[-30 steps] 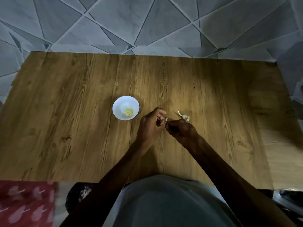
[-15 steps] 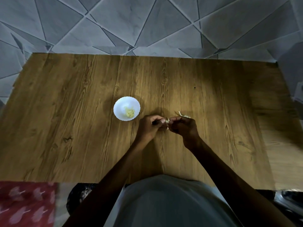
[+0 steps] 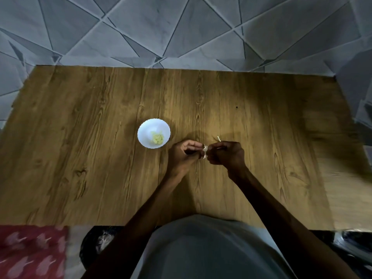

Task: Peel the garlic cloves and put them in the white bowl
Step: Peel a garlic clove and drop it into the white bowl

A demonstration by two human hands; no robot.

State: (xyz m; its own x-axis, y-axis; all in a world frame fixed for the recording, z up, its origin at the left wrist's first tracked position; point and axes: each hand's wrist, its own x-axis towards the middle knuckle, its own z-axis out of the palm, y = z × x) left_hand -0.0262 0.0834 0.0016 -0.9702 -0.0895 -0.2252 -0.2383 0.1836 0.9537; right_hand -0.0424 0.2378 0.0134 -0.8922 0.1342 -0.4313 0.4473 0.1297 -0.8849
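A small white bowl (image 3: 145, 128) stands on the wooden table (image 3: 80, 148), with peeled yellowish garlic cloves (image 3: 157, 138) lying in it. Just right of the bowl, my left hand (image 3: 184, 156) and my right hand (image 3: 227, 155) meet over the table. Between their fingertips they pinch a small garlic clove (image 3: 205, 151) with pale skin hanging from it. A thin pale piece of garlic stem (image 3: 219, 138) sticks out from behind my right hand; the rest of it is hidden.
The table's far edge meets a grey tiled floor (image 3: 181, 31). A red patterned cloth (image 3: 30, 252) lies below the near left edge. A dark object (image 3: 354, 238) sits at the near right corner.
My right hand has moved up over the garlic scraps and now hides most of them. Both hands have kept the clove pinched between them.
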